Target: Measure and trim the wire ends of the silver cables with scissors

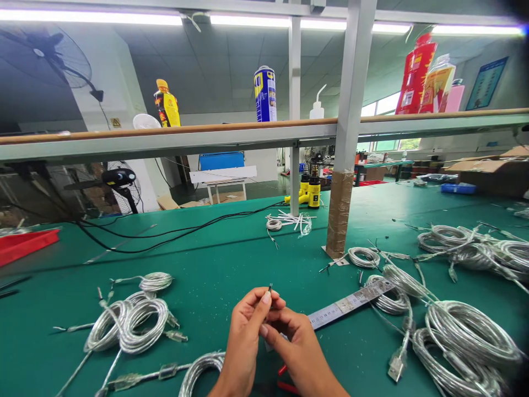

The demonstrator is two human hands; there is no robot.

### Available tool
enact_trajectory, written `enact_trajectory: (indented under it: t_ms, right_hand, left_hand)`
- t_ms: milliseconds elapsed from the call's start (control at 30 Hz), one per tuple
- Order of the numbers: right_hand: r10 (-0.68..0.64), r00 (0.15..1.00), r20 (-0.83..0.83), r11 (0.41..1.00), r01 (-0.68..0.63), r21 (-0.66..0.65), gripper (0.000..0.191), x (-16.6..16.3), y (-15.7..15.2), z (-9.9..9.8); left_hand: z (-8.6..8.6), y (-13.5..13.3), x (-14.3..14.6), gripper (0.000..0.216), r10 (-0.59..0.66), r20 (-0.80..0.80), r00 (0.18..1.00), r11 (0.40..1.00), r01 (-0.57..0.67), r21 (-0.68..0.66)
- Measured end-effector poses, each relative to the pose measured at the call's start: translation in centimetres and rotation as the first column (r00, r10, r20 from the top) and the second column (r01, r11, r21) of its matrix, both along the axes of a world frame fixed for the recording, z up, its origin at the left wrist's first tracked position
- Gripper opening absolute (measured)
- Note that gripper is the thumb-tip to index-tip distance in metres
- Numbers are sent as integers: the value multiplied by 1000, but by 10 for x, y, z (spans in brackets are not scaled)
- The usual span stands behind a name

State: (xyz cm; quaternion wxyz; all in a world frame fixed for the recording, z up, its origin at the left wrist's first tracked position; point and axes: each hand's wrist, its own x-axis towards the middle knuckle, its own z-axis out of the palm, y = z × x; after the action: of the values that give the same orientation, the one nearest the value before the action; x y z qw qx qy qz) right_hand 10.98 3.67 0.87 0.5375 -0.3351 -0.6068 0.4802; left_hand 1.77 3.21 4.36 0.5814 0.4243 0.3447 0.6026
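My left hand (247, 333) and my right hand (298, 344) meet above the green table. Between my left thumb and forefinger is a pinched wire end (270, 288), its dark tip sticking up. My right fingers close just below it, apparently on the same cable, which my fingers mostly hide. A coiled clear-jacketed silver cable (201, 375) lies by my left wrist, its connector (124, 381) pointing left. A steel ruler (351, 304) runs from behind my right hand toward the upper right. Under my right wrist shows part of a red-handled tool (282, 370).
Silver cable coils lie at left (142, 328) and in a larger pile at right (471, 336). A tape-wrapped post (340, 215) rises from the green table (215, 281). Yellow heat guns (313, 193) stand behind, with black cords (198, 227) trailing left. A shelf (231, 135) crosses overhead.
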Motion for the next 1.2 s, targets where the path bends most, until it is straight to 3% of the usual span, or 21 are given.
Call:
enact_trajectory:
  t_ms: [267, 467, 667, 833, 933, 1067, 1133, 1200]
  right_hand:
    - [128, 985, -114, 991, -124, 45, 24, -2, 1, 0]
    - [209, 954, -214, 971, -228, -68, 23, -2, 1, 0]
    - [198, 966, -166, 974, -213, -78, 29, -2, 1, 5]
    - [279, 927, -252, 946, -310, -93, 26, -3, 3, 2]
    - [326, 899, -293, 904, -387, -181, 17, -1, 2, 3]
    - [353, 877, -325, 780, -468, -415, 16, 6, 1, 9]
    - [300, 895, -331, 736, -438, -516, 16, 10, 3, 12]
    - [224, 943, -248, 767, -327, -552, 14, 15, 6, 14]
  left_hand:
    - [-3, 2, 0, 14, 49, -22, 999, 999, -49, 9]
    - [1, -1, -2, 15, 37, -73, 997, 998, -32, 62]
    - [6, -5, -3, 18, 86, -217, 972, 986, -51, 161]
    - [6, -6, -3, 18, 95, -254, 963, 984, -53, 169]
    - [5, -4, -3, 17, 72, -255, 964, 989, -36, 143]
    - [5, 1, -5, 17, 26, -218, 976, 996, -6, 90]
    - [6, 2, -6, 17, 9, -182, 983, 997, 5, 75]
    - [9, 3, -8, 17, 10, -154, 988, 997, 1, 71]
